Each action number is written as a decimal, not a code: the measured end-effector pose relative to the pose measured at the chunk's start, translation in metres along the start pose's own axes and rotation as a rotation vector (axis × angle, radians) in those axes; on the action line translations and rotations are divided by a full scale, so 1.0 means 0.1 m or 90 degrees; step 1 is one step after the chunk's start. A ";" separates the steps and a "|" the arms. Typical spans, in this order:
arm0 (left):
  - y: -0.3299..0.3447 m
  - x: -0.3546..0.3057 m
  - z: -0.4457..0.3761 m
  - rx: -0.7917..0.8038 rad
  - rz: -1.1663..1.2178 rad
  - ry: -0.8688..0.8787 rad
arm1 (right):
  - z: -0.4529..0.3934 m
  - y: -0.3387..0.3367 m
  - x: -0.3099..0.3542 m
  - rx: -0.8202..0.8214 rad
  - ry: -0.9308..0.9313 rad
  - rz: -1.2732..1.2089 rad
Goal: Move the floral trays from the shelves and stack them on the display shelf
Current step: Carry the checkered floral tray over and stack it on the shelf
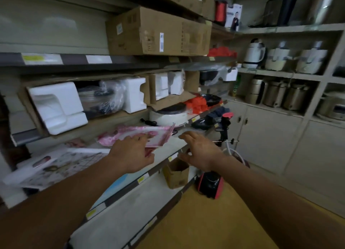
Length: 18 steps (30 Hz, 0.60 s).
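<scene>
While both arms reach toward the shelf, the left hand holds the pink floral tray at its near edge, fingers over the top and thumb curled at the underside. The tray sits tilted, just above the shelf surface, at about 11 o'clock from frame centre; motion blur hides whether it is one tray or several. The right hand hovers at 3 o'clock of the tray, near but apart from it, its grip spread, fingers relaxed and holding nothing. At 12 o'clock of the tray stands a white cooker on the same shelf. At 9 o'clock lies a patterned flat sheet. Below the right hand, at 6 o'clock, a small carton rests on the lower shelf, a red-and-black appliance just beside it.
</scene>
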<state>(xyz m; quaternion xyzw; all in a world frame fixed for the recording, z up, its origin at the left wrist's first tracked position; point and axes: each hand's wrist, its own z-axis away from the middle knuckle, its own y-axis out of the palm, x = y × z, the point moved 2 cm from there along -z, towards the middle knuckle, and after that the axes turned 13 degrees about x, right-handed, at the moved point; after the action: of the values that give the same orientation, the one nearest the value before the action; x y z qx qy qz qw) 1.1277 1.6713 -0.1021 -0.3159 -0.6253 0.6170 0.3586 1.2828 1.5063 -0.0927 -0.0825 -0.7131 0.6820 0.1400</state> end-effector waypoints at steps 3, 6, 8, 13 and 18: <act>0.07 0.08 -0.08 0.019 -0.001 -0.052 | -0.33 0.06 -0.08 0.005 -0.065 -0.002; 0.10 0.29 -0.15 0.042 -0.022 -0.125 | -0.71 0.17 -0.03 0.017 -0.139 -0.014; 0.15 0.47 -0.18 0.052 -0.024 -0.170 | -0.98 0.24 0.03 0.005 -0.187 -0.014; 0.32 0.88 -0.27 0.082 -0.005 -0.277 | -1.69 0.42 0.19 0.046 -0.267 -0.021; 0.48 1.11 -0.37 0.101 0.005 -0.355 | -2.30 0.65 0.35 0.081 -0.343 -0.028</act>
<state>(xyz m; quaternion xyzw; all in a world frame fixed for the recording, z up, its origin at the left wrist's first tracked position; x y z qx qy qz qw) 1.0960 1.7857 -0.1442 -0.1075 -0.6480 0.7285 0.1943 1.3169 1.7387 -0.1475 0.1263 -0.6818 0.7197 -0.0353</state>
